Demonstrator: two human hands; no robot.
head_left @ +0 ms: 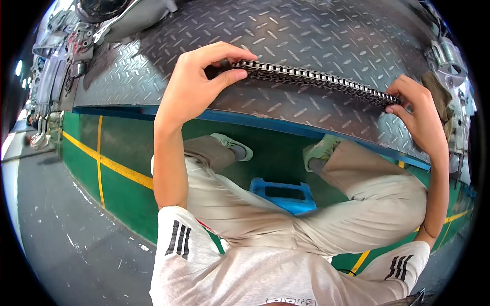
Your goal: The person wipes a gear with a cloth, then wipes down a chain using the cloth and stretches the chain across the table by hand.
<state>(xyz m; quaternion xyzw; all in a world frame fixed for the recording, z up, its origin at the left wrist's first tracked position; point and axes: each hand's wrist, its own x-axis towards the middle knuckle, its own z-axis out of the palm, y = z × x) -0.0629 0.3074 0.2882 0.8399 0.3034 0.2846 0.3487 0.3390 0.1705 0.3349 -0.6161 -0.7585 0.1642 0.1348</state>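
Observation:
A dark metal roller chain (316,79) is stretched in a doubled, nearly straight length above the diamond-plate table (286,25). Its left end is pinched between the thumb and fingers of my left hand (196,81). My right hand (416,109) grips the other end, lower and to the right, near the table's front edge. The fingers of both hands are closed on the chain. Between the hands the chain sags slightly.
Metal parts (81,46) crowd the far left, and a rounded metal casing (135,20) lies at the upper left. More machine parts (449,58) stand at the right edge beside a brown cloth (436,94). A blue stool (296,204) is below, between my legs.

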